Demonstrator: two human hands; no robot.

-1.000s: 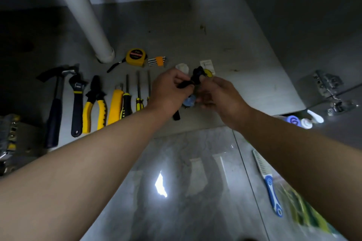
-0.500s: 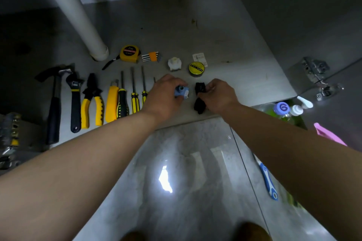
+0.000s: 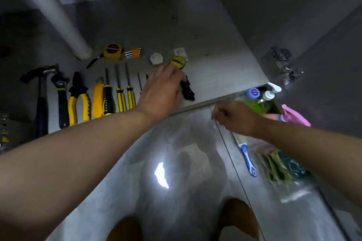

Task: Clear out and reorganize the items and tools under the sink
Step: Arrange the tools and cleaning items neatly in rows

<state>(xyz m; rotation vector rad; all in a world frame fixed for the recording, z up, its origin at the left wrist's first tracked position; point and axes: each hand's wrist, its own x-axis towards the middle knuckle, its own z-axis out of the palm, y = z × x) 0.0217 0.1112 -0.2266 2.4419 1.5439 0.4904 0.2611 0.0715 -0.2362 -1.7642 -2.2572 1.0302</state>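
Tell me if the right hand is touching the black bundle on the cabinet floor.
Apart. The head view shows the right hand over the floor tiles, with bare cabinet edge between it and the black bundle.

Dim, murky shot with one blown-out hot spot

The only strong light is a white reflection of something overhead, glaring off the glossy floor [image 3: 188, 135] near the camera. The cabinet base [image 3: 156, 25] goes dark toward the far left, behind the pipe [image 3: 58, 17]. The left hand [image 3: 161, 90] and right hand [image 3: 235, 117] are smeared with motion blur. The hinge [image 3: 282, 62] on the right and the plastic bag [image 3: 284, 170] at near right are mushy too. The wide-angle lens bends the edges, so the forearms balloon up close.
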